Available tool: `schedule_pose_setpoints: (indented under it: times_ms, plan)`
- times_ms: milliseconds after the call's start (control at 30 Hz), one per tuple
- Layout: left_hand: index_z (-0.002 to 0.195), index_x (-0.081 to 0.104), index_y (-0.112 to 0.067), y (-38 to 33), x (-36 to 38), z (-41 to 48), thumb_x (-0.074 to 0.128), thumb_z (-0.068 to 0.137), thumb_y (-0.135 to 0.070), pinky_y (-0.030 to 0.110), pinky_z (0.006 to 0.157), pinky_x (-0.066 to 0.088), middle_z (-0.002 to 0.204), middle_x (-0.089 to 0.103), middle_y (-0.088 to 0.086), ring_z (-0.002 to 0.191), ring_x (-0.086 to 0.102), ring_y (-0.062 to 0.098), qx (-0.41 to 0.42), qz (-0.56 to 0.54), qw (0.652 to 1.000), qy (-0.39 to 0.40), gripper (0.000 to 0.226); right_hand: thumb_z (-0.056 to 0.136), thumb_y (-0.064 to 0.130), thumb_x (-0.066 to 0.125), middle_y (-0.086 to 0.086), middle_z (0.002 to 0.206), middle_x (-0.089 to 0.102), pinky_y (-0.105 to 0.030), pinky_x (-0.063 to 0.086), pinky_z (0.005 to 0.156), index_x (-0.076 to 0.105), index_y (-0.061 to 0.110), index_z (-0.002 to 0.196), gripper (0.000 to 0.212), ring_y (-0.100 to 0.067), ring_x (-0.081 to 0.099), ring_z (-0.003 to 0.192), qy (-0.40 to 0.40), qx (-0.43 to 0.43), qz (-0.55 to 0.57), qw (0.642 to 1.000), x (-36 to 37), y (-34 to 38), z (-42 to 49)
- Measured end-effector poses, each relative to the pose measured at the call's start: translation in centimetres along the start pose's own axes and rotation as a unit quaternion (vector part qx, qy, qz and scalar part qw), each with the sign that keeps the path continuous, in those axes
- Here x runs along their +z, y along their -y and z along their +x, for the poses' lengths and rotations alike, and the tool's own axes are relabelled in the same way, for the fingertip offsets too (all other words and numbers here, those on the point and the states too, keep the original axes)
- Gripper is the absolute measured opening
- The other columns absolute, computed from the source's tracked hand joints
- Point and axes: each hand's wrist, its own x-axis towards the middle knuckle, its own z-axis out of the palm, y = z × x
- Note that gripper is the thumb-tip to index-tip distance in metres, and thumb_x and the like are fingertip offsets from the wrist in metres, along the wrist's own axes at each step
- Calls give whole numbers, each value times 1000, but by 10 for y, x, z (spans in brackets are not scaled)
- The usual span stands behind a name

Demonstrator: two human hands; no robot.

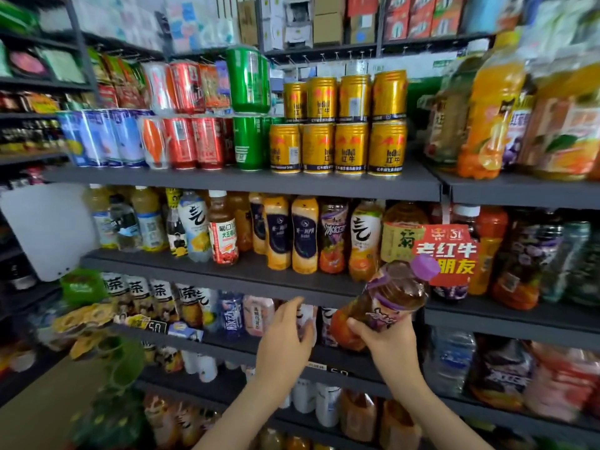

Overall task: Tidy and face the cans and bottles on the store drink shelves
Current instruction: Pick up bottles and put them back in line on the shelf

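While dark grey metal shelves [227, 181] fill the view, gold metal cans [350, 147] stand stacked two high on the upper board. A clear plastic bottle of brown tea with a purple cap [393, 297] tilts rightward in front of the shelf edges, its base gripped by the right hand [386, 342]. Just beside, the left hand [285, 332] holds nothing, fingers loosely straight.

Base of the purple-capped tea bottle [389, 297] was covered by the right hand [386, 339]. A shelf bottle [307, 319] was half hidden behind the left hand [285, 336]; grip not determinable. Forearms [246, 417] were cut off at the lower edge. Orange juice bottles [493, 108] were blurred.
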Motion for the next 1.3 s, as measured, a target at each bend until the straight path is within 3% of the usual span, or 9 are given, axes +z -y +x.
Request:
schedule_pose_setpoints:
  times_ms: [167, 300, 467, 600, 733, 867, 1000, 1167, 1300]
  plan:
    - [136, 44, -20, 26, -7, 26, 52, 95, -24, 24, 75, 43, 126, 54, 0, 107, 56, 20, 12, 5, 1000, -25, 41, 66, 9, 84, -1, 100, 67, -36, 48, 91, 57, 13, 107, 49, -13, 62, 96, -22, 1, -11, 1000, 31, -13, 10]
    - [132, 50, -19, 45, -11, 63, 54, 94, -20, 27, 74, 46, 125, 56, -1, 105, 59, 20, 99, 27, 994, -24, 38, 67, 13, 84, 0, 107, 66, -36, 49, 94, 56, 14, 116, 57, -8, 61, 101, -32, 9, -21, 999, 65, -21, 20]
    - [142, 40, -25, 55, -9, 104, 55, 92, -18, 29, 74, 49, 126, 54, 0, 105, 58, 21, 208, 29, 978, 15, 52, 69, -3, 79, 10, 111, 54, -6, 39, 85, 43, 37, 111, 69, 7, 54, 104, -88, -33, -49, 994, 99, -13, 39]
    - [145, 35, -25, 55, 6, 130, 52, 94, -16, 35, 85, 49, 136, 47, 5, 118, 51, 25, 236, -20, 970, 52, 55, 70, 3, 80, -5, 119, 55, -32, 46, 94, 42, 37, 119, 70, -15, 56, 114, -113, -36, -61, 991, 103, -15, 50]
    - [146, 31, -23, 48, 28, 139, 51, 94, -19, 31, 87, 48, 141, 43, 3, 122, 48, 21, 270, -45, 960, 63, 56, 70, 8, 82, -4, 120, 56, -33, 46, 97, 44, 18, 127, 69, -15, 55, 114, -148, -16, -85, 985, 88, -14, 55]
    - [146, 32, -15, 48, 52, 156, 59, 89, -16, 41, 98, 47, 141, 38, 16, 127, 43, 32, 242, -3, 970, 22, 63, 69, 14, 83, 1, 117, 51, -13, 34, 87, 43, 12, 127, 71, -9, 48, 109, -156, -27, -159, 974, 69, -10, 72]
    - [140, 37, -10, 48, 70, 162, 73, 76, -11, 45, 92, 49, 130, 45, 22, 115, 51, 38, 244, 21, 968, -60, 73, 71, 20, 82, -5, 123, 55, -24, 39, 90, 40, 9, 134, 77, -21, 52, 116, -149, -21, -192, 970, 62, -14, 85]
    - [136, 45, -9, 42, 85, 163, 77, 72, -14, 41, 90, 48, 126, 49, 20, 110, 52, 35, 264, 21, 955, -133, 71, 75, 27, 78, -3, 127, 55, -29, 43, 97, 37, 15, 140, 78, -18, 52, 118, -151, -57, -192, 968, 60, -26, 90]
    - [138, 39, -10, 39, 93, 169, 76, 75, -16, 44, 90, 50, 129, 48, 22, 113, 52, 37, 263, 25, 954, -140, 73, 77, 33, 76, -1, 126, 54, -39, 45, 100, 38, 16, 139, 75, -16, 51, 118, -164, -80, -186, 965, 60, -36, 87]
